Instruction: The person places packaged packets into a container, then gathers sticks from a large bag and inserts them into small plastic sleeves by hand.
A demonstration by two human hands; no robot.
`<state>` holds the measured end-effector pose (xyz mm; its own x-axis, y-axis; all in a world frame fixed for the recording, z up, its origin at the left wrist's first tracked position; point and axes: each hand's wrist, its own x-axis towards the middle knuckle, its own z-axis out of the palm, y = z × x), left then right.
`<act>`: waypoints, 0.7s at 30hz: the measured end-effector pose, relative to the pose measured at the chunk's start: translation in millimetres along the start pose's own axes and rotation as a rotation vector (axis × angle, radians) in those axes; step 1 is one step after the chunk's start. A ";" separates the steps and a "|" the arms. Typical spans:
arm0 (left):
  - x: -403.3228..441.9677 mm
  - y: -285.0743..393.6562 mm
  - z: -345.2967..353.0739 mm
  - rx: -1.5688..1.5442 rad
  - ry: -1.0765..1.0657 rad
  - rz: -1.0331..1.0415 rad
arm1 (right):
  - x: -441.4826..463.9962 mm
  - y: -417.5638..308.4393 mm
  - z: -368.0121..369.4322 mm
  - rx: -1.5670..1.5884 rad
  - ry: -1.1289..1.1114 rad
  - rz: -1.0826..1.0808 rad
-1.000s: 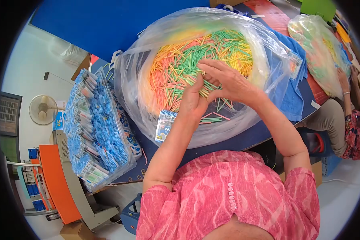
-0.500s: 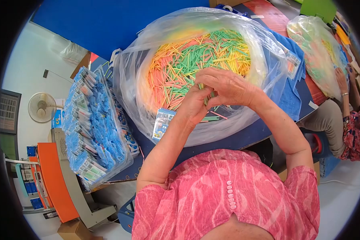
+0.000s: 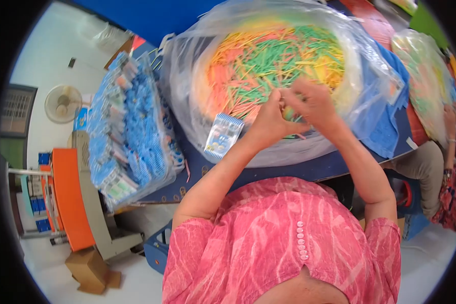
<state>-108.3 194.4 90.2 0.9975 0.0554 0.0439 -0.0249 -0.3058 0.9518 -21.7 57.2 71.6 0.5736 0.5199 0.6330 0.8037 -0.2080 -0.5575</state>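
Plastic bag: clear, milky at folds. Sticks inside bag: pink-orange left, green mid, yellow right, colours mixed towards front. Loose packet, bag's front left: white, blue-striped ends. Stacked packets left of bag: light blue/white. Towel right of bag: blue. Tabletop under bag: navy. Shirt in front of bag: pink, paler wavy streaks.

One head-worn camera looks forward and steeply down onto the table from nearby.
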 end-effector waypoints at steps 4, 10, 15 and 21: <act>-41.9 -40.8 -54.9 0.787 0.306 0.414 | -27.5 11.1 -9.4 -0.266 -0.050 -0.117; -85.5 -57.8 -100.4 0.993 0.379 -0.149 | -44.3 15.5 3.0 -0.291 -0.167 -0.169; -81.9 -63.9 -105.8 0.579 0.470 -0.296 | -41.5 16.1 1.0 -0.335 -0.186 -0.154; -83.7 -60.8 -107.4 0.350 0.561 -0.278 | -42.1 13.3 3.9 -0.291 -0.133 -0.160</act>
<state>-197.4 310.4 61.3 0.7770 0.6273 0.0525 0.3420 -0.4907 0.8014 -35.8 35.8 35.4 0.4264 0.6642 0.6141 0.9042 -0.3321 -0.2686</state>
